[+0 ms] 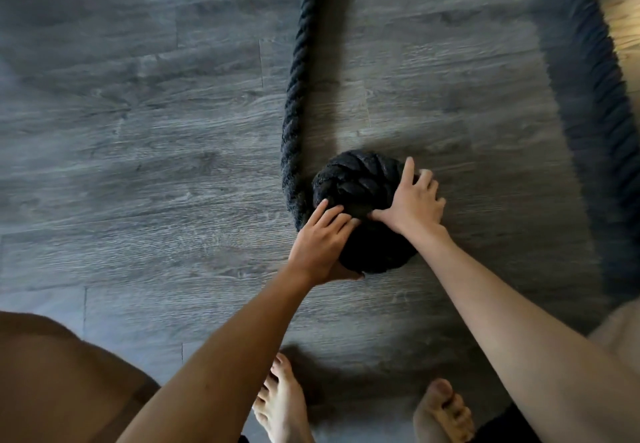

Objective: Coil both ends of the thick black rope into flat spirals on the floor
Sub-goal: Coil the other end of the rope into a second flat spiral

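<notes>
A thick black twisted rope (298,61) runs from the top of the view down the grey floor and curls into a small tight coil (360,183) at the centre. My left hand (322,245) grips the coil's near left side, fingers on top and thumb under its edge. My right hand (412,203) presses flat on the coil's right side with fingers spread. The near part of the coil is hidden under my hands. A second stretch of the rope (588,89) curves down the right side, blurred.
Grey wood-look floor planks (138,131) fill the view. My two bare feet (284,404) stand close below the coil. My left knee (52,373) fills the lower left corner. A lighter wood surface (623,20) shows at the upper right edge.
</notes>
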